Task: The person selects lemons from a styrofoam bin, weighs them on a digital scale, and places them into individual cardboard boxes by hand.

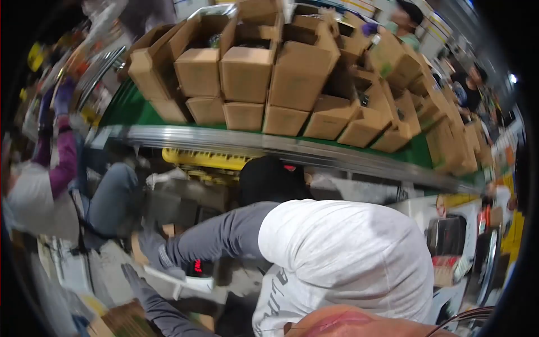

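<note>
White shirt is looming; right hand and left hand are blurring, openness and hold unclear; best leaving red display uncovered.

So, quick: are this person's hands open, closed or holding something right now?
Grey-covered left hand: looks open, fingers extended, nothing visible in it.
Grey-covered right hand: cannot be told; blur hides its grip.
</note>
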{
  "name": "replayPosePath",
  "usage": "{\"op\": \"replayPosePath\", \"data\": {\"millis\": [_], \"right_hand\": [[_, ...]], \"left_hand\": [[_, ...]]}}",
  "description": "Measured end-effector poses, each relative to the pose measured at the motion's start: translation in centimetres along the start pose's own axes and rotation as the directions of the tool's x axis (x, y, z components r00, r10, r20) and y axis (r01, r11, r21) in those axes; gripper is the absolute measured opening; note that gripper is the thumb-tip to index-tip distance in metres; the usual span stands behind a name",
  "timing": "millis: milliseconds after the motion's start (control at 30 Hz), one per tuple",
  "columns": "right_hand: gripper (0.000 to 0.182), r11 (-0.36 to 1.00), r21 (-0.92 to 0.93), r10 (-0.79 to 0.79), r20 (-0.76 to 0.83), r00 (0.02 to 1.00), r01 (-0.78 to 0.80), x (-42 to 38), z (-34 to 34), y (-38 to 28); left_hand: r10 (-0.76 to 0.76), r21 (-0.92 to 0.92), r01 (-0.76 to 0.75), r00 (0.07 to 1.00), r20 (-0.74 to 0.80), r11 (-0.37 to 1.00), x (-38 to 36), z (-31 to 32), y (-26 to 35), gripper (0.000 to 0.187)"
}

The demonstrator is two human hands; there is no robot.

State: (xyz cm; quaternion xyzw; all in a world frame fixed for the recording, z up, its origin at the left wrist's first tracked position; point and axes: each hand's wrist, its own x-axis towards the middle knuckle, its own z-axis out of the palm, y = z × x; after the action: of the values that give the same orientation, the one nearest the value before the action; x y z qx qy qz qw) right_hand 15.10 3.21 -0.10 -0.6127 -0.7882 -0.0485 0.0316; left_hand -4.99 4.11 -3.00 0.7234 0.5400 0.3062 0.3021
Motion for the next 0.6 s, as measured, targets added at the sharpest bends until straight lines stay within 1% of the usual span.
{"op": "replayPosePath", "data": {"millis": [33, 67, 100, 133, 167, 200, 233, 267, 300, 333, 367, 400, 433, 467, 500, 533, 567, 600], "right_hand": [[0.043, 0.999, 0.012, -0.051, -0.005, 0.999, 0.051, 0.4, 0.1, 0.6], [0.040, 0.994, 0.023, -0.102, -0.010, 0.995, 0.102, 0.8, 0.6, 0.9], [0.051, 0.990, 0.116, -0.084, 0.060, 0.995, 0.076, 0.8, -0.2, 1.5], [0.064, 0.978, 0.204, -0.065, 0.129, 0.990, 0.037, 0.6, -1.2, 2.1], [0.084, 0.993, 0.103, 0.080, -0.159, 0.984, -0.064, 1.8, 5.2, 0.2], [0.087, 0.988, 0.154, 0.022, -0.114, 0.993, -0.004, 0.8, 3.1, 0.9], [0.090, 0.976, 0.211, -0.036, -0.069, 0.997, 0.050, -0.3, 0.6, 1.9], [0.091, 0.983, 0.114, -0.130, -0.100, 0.986, 0.141, -1.1, 0.5, 2.0], [0.090, 0.959, 0.233, -0.148, -0.067, 0.987, 0.160, -0.4, 0.6, 2.3], [0.088, 0.922, 0.350, -0.166, -0.034, 0.986, 0.167, 0.6, 0.7, 2.8], [0.088, 0.901, 0.349, -0.241, -0.088, 0.967, 0.256, 1.7, 1.9, 4.0], [0.091, 0.915, 0.327, -0.280, 0.096, 0.955, 0.235, 0.4, -2.3, 2.6], [0.094, 0.887, 0.350, -0.359, 0.110, 0.927, 0.302, 1.3, -1.3, 2.7], [0.092, 0.877, 0.337, -0.380, 0.050, 0.923, 0.343, 1.5, -1.6, 2.7], [0.093, 0.865, 0.357, -0.393, 0.046, 0.918, 0.353, 1.3, -2.4, 2.0], [0.095, 0.862, 0.366, -0.391, 0.041, 0.919, 0.350, 0.9, -3.0, 1.0], [0.095, 0.788, 0.483, -0.440, 0.010, 0.898, 0.381, 1.6, -2.7, 0.0], [0.095, 0.705, 0.587, -0.479, -0.018, 0.877, 0.397, 2.2, -2.4, -0.8]], "left_hand": [[0.000, -0.028, -0.001, 0.999, -0.048, 1.000, -2.3, -0.8, -0.8, 0.055], [0.093, 0.113, -0.083, 0.992, -0.090, 0.990, -4.8, -1.6, -3.0, 0.051], [-0.158, -0.198, 0.128, 0.977, -0.144, 0.972, -8.1, -2.2, 1.2, 0.046], [0.133, 0.257, -0.101, 0.985, -0.112, 0.961, -12.0, -3.8, 1.2, 0.041], [0.276, 0.660, -0.166, 0.959, -0.066, 0.733, -16.4, -5.2, 0.3, 0.040], [-0.235, -0.051, 0.237, 0.864, -0.445, 0.970, -20.3, -4.3, 0.9, 0.044], [0.072, 0.567, 0.159, 0.929, -0.363, 0.808, -26.2, -6.0, -0.9, 0.041], [-0.307, 0.118, 0.486, 0.703, -0.641, 0.866, -30.6, -5.6, 1.6, 0.053], [-0.615, -0.386, 0.554, 0.315, -0.722, 0.738, -33.7, -4.5, 4.1, 0.068], [-0.583, -0.427, 0.566, 0.120, -0.804, 0.706, -38.9, -3.5, 4.8, 0.070], [-0.479, -0.277, 0.802, 0.012, -0.878, 0.529, -44.7, -3.0, 4.5, 0.073], [-0.480, -0.302, 0.887, -0.107, -0.871, 0.349, -48.2, -2.0, 7.1, 0.073], [-0.408, -0.299, 0.909, -0.164, -0.898, 0.292, -54.3, 0.4, 6.1, 0.076], [-0.400, -0.267, 0.946, -0.176, -0.899, 0.183, -57.1, 2.2, 6.0, 0.080], [-0.409, -0.232, 0.972, -0.201, -0.890, 0.027, -58.3, 3.9, 6.6, 0.083], [-0.424, -0.168, 0.985, -0.135, -0.895, 0.041, -58.6, 5.2, 7.1, 0.085], [-0.519, -0.103, 0.994, -0.072, -0.852, 0.031, -58.6, 5.5, 7.0, 0.085], [-0.572, 0.035, 0.998, 0.056, -0.818, 0.046, -55.3, 4.5, 8.8, 0.082]]}}
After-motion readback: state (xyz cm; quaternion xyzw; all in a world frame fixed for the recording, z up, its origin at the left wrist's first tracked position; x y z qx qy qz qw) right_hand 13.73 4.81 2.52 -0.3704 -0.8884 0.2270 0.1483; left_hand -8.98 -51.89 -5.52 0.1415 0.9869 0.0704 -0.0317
